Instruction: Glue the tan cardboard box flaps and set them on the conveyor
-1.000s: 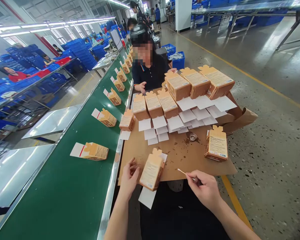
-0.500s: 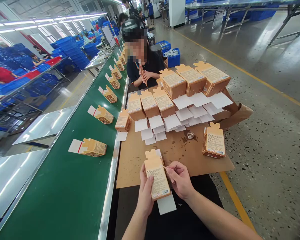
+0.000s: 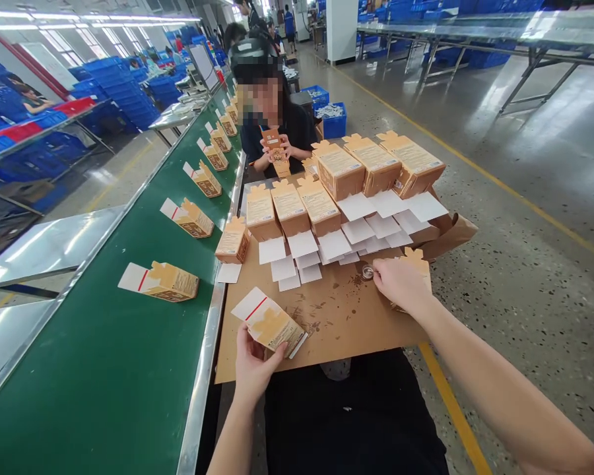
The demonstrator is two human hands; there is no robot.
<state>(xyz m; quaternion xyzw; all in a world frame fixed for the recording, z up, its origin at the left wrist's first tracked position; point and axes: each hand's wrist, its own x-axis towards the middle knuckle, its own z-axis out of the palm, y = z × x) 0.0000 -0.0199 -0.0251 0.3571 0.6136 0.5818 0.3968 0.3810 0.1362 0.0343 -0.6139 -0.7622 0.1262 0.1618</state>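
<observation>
Fingers (image 3: 243,338) and thumb of the left hand (image 3: 251,373) are gripping a tan-and-brown cardboard carton (image 3: 277,330) along its near side, slanting it over the near-left part of a brown sheet (image 3: 346,340). Its scalloped flap and flat white panel are pointing up and left. The right arm is stretching forward, the right hand (image 3: 400,282) bending its fingertips toward a small, clear round dish (image 3: 367,272); I cannot tell whether they are pinching anything. Since half a second ago, that hand is leaving the carton's side, and the carton is now turning up a red strip.
</observation>
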